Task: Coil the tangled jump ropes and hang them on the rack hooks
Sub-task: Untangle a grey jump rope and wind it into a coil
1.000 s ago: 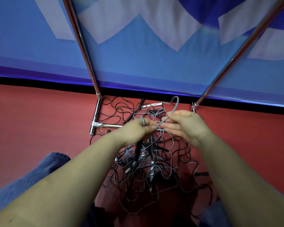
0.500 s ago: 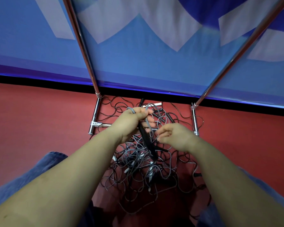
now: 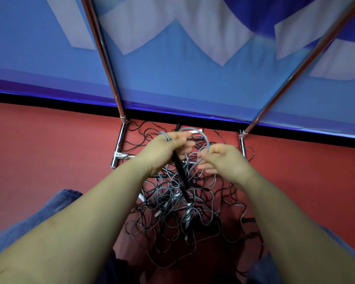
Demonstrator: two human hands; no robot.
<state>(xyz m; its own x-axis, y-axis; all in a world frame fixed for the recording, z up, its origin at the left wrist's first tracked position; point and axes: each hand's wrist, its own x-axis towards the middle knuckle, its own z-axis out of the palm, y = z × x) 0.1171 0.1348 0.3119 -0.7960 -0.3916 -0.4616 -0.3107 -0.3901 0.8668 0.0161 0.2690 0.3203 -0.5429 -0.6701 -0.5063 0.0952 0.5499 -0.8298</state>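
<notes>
Gripping tight, the left hand (image 3: 164,150) has its fingers curled round a thin grey plastic jump rope cord (image 3: 205,138) and a slim black rope handle (image 3: 180,173), which hangs from the fist toward six o'clock. From that fist the grey cord arcs up past twelve o'clock and comes down at three o'clock into the right hand (image 3: 228,162), whose fingertips pinch it.

To do this step well, I judge, the left hand should stay as the anchor while the right feeds cord into even loops of matching size, drawing slack out of the pile gently so that other strands are not dragged along or knotted tighter.

Below both hands, at six o'clock, lies the tangled heap of grey and black jump ropes (image 3: 193,214) on the red floor (image 3: 49,150), between the chrome tube feet of the rack (image 3: 119,148). The held cord runs down into that heap. Rack hooks are out of view, so hanging has not begun.
</notes>
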